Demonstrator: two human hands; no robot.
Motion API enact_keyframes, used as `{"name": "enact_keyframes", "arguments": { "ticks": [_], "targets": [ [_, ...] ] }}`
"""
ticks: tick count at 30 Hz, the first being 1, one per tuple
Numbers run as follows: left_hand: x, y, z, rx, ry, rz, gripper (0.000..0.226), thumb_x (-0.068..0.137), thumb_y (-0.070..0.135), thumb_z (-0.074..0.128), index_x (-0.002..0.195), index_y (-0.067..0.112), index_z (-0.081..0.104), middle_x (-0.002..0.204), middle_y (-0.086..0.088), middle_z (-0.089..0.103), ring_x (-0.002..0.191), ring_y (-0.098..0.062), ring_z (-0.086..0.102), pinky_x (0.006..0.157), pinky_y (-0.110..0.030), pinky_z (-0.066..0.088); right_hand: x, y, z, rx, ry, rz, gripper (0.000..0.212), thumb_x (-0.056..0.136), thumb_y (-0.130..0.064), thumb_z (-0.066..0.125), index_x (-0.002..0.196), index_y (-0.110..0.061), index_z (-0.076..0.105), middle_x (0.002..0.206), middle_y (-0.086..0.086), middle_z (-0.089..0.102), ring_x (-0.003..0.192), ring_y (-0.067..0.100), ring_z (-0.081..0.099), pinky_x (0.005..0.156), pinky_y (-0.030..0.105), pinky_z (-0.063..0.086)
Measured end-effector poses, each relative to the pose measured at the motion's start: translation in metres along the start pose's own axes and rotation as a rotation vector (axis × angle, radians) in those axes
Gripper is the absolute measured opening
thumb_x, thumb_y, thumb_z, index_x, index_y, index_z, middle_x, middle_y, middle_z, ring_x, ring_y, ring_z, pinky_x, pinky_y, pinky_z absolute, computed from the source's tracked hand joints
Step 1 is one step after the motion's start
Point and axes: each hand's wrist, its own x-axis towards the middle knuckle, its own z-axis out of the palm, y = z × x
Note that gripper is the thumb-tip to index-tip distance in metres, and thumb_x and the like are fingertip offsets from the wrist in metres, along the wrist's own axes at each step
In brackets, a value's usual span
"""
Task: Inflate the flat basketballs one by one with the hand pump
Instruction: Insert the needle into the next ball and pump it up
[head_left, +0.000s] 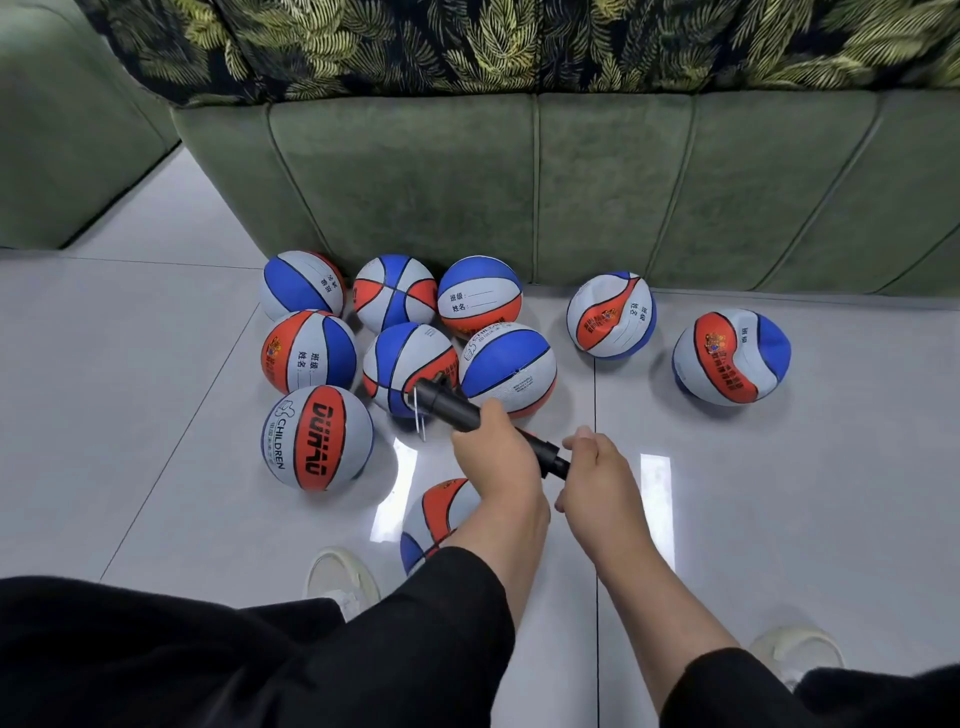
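Note:
A black hand pump (452, 408) is held above the floor, its needle end pointing up-left. My left hand (496, 457) grips the pump's barrel. My right hand (597, 475) is closed around its handle at the lower right end. Below my left forearm lies a red, grey and blue basketball (441, 512), partly hidden. Several round basketballs (317, 439) cluster at the left against the sofa. Two dented, flat-looking basketballs (610, 317) (730, 356) lie apart at the right.
A green sofa (571, 192) stands behind the balls, with a leaf-patterned cover (467, 47) on top. Another green seat (62, 130) is at the far left. My white shoes (340, 577) (795, 652) rest on the glossy grey tile floor (130, 415).

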Motion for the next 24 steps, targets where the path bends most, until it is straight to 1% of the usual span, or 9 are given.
{"name": "enact_keyframes", "arguments": {
  "ticks": [2,5,9,13,14,16,18,20,24],
  "targets": [
    [-0.001,0.001,0.001,0.007,-0.003,0.019,0.02,0.096,0.018,0.057,0.113,0.007,0.06,0.084,-0.007,0.058,0.07,-0.021,0.056,0.061,-0.03,0.046,0.0,-0.004,0.003,0.009,-0.007,-0.011,0.038,0.108,-0.039,0.028,0.106,-0.018,0.058,0.094,0.007,0.066,0.091,0.034,0.065,0.088,0.044,0.051],
    [0.003,0.005,0.0,0.008,-0.013,0.019,0.02,0.096,0.02,0.059,0.112,0.009,0.06,0.084,-0.005,0.059,0.069,-0.02,0.057,0.061,-0.03,0.046,0.0,-0.007,0.005,0.006,-0.042,-0.011,0.038,0.107,-0.04,0.029,0.102,-0.016,0.057,0.091,0.013,0.067,0.089,0.034,0.064,0.086,0.045,0.051],
    [0.006,0.014,-0.002,-0.001,-0.02,-0.007,0.01,0.097,0.022,0.058,0.104,0.015,0.059,0.08,0.0,0.057,0.066,-0.016,0.053,0.06,-0.029,0.045,-0.005,-0.006,-0.005,-0.001,-0.082,-0.017,0.036,0.108,-0.04,0.03,0.106,-0.018,0.058,0.086,0.015,0.07,0.07,0.016,0.061,0.072,0.036,0.044],
    [0.025,0.02,-0.004,-0.016,0.019,-0.001,0.013,0.095,0.024,0.059,0.107,0.017,0.058,0.085,0.0,0.056,0.068,-0.015,0.053,0.059,-0.029,0.044,-0.007,-0.001,-0.018,0.008,-0.055,-0.009,0.034,0.108,-0.04,0.031,0.105,-0.023,0.06,0.083,0.014,0.07,0.062,0.014,0.058,0.068,0.034,0.041],
    [0.026,0.019,-0.004,-0.008,0.016,-0.006,0.014,0.095,0.024,0.059,0.107,0.017,0.059,0.085,0.0,0.056,0.068,-0.015,0.052,0.06,-0.029,0.044,-0.006,0.0,-0.018,0.009,-0.046,-0.003,0.033,0.108,-0.039,0.031,0.103,-0.023,0.06,0.084,0.015,0.07,0.065,0.017,0.06,0.069,0.035,0.043],
    [0.02,0.013,-0.002,0.003,-0.002,-0.037,0.017,0.095,0.026,0.058,0.109,0.017,0.059,0.085,-0.001,0.056,0.07,-0.017,0.052,0.065,-0.032,0.045,-0.005,0.002,-0.015,0.028,-0.024,0.003,0.032,0.106,-0.04,0.032,0.099,-0.025,0.059,0.092,0.017,0.07,0.083,0.029,0.065,0.079,0.041,0.05],
    [0.009,0.004,-0.001,0.0,-0.008,-0.039,0.022,0.095,0.025,0.058,0.114,0.013,0.06,0.086,-0.003,0.057,0.071,-0.019,0.054,0.067,-0.033,0.046,-0.006,0.003,-0.009,0.048,-0.019,-0.003,0.036,0.097,-0.047,0.034,0.105,-0.023,0.061,0.101,0.016,0.068,0.096,0.038,0.065,0.087,0.05,0.054],
    [0.003,-0.004,-0.002,0.008,-0.004,-0.011,0.026,0.094,0.022,0.058,0.117,0.009,0.061,0.085,-0.005,0.058,0.07,-0.022,0.056,0.064,-0.033,0.047,-0.006,0.003,-0.001,0.038,-0.024,0.0,0.042,0.097,-0.048,0.033,0.108,-0.018,0.06,0.1,0.013,0.068,0.096,0.039,0.066,0.089,0.053,0.054],
    [0.002,-0.004,-0.002,0.004,-0.002,-0.016,0.031,0.09,0.022,0.058,0.118,0.006,0.06,0.089,-0.011,0.065,0.073,-0.027,0.063,0.065,-0.036,0.053,-0.003,-0.004,0.005,0.005,-0.031,0.009,0.035,0.106,-0.038,0.029,0.097,-0.018,0.057,0.092,0.008,0.066,0.09,0.037,0.066,0.088,0.048,0.052]
  ]
}}
